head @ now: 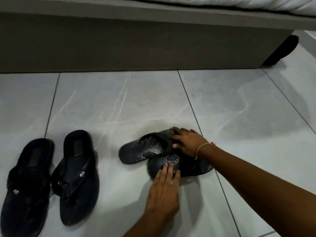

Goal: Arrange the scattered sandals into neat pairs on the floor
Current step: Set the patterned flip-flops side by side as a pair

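Observation:
Two dark patterned sandals lie on the grey tile floor at centre, one overlapping the other. My right hand (187,142) grips the toe end and strap of the upper patterned sandal (142,148). My left hand (164,190) lies flat with its fingertips on the heel end of the lower patterned sandal (164,162). A pair of plain black sandals stands side by side at the lower left, the left black sandal (25,189) and the right black sandal (77,177), both pointing toward me.
A brown bed base (136,45) runs across the top, with white bedding above it. A dark object (282,50) leans at the bed's right corner. Tiled floor (248,108) stretches to the right and between the two pairs.

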The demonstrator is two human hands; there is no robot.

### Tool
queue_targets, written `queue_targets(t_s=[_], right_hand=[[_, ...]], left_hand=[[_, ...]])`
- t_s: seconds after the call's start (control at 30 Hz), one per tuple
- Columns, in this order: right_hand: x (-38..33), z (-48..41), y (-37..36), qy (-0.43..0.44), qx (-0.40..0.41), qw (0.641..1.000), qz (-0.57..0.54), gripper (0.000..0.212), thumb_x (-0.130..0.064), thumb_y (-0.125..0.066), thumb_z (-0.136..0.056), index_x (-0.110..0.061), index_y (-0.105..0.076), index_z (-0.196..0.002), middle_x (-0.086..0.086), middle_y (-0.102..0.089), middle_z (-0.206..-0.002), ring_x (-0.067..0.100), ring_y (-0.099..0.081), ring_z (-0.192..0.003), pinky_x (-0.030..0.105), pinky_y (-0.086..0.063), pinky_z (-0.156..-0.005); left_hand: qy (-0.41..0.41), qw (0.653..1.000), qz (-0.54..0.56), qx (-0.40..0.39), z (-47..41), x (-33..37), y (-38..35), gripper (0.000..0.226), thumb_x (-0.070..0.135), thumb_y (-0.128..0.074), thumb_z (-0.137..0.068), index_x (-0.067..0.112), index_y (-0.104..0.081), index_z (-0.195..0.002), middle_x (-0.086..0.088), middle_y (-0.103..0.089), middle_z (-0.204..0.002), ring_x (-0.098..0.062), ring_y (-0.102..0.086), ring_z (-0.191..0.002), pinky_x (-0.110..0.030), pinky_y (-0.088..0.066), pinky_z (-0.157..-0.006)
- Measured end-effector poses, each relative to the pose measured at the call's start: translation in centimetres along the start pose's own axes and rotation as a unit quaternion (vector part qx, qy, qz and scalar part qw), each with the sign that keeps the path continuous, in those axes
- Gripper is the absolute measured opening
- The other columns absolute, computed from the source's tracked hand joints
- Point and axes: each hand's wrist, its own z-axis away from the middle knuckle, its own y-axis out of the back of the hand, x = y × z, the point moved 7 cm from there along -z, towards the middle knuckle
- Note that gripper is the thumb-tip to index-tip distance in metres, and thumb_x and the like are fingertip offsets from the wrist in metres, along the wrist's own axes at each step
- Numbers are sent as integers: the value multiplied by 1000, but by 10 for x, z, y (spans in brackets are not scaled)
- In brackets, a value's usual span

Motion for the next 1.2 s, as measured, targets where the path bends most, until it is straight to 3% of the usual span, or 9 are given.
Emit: queue_targets(t_s=[0.1,0.23,0.53,0.8,0.9,1.0,1.07,1.13,1.2], right_hand=[[31,19,-2,-83,47,995,-31,51,-54,-46,-90,-37,-43,-138,2,-36,-153,30,-43,-133,49,-38,-108],[71,60,-19,-190,22,981,-23,54,-52,-48,-89,-41,-36,-140,0,-32,-154,31,-24,-143,59,-28,-110],[42,168,-111,-289,28,954,-75,70,-51,-45,-91,-41,-6,-149,-3,-9,-163,24,-8,-150,58,-16,-117],[19,178,-106,-216,20,975,-47,61,-43,-37,-94,-44,-10,-148,-6,-5,-164,23,-3,-151,60,-9,-117],[29,177,-72,-224,123,961,-109,48,-38,-43,-93,-43,-37,-140,-8,-27,-159,23,-15,-149,56,-19,-117],[49,169,-36,-224,276,908,-223,44,-39,-59,-88,-33,-51,-131,-5,-49,-145,23,-37,-139,39,-35,-109],[55,148,-32,-199,236,916,-258,66,-43,-67,-82,-27,-41,-140,0,-40,-150,22,-32,-141,37,-34,-112],[53,121,-42,-164,116,945,-257,87,-43,-72,-79,-24,-24,-149,3,-17,-161,22,-17,-147,42,-25,-120],[55,107,-51,-142,36,962,-229,87,-42,-72,-79,-26,-23,-150,1,-6,-163,23,-12,-149,41,-22,-121]], left_hand=[[-119,991,-12,-56,-10,-19,-12,66,23,-42,-88,15,-19,-150,-12,-9,-162,-28,0,-148,-43,6,-119],[-214,973,-68,-61,-31,-53,9,65,26,-44,-82,15,-29,-145,-6,-20,-160,-28,-5,-148,-43,3,-121],[-153,984,-28,-85,-64,-75,20,73,33,-39,-83,13,-19,-149,-3,-14,-162,-21,-3,-148,-41,-5,-122],[-135,987,-13,-82,-92,-71,36,58,26,-45,-85,12,-33,-140,-7,-15,-161,-24,-1,-148,-42,-7,-121],[-123,987,104,-18,-76,-70,45,62,35,-47,-81,17,-35,-139,-7,-18,-161,-20,-3,-148,-40,-7,-121],[-123,986,113,-24,-59,-77,36,86,62,-49,-77,23,-20,-148,-4,-9,-162,-16,-1,-148,-36,-4,-120],[-117,988,74,-70,-56,-79,23,105,75,-53,-72,22,-9,-151,-4,-2,-163,-20,-1,-148,-38,-7,-120],[-109,989,71,-76,-62,-73,19,111,72,-63,-69,21,-9,-151,-6,-1,-163,-24,-6,-147,-40,-12,-121],[-118,989,56,-73,-70,-55,16,114,67,-70,-66,20,-9,-151,-7,-1,-162,-25,-6,-147,-42,-12,-121]])
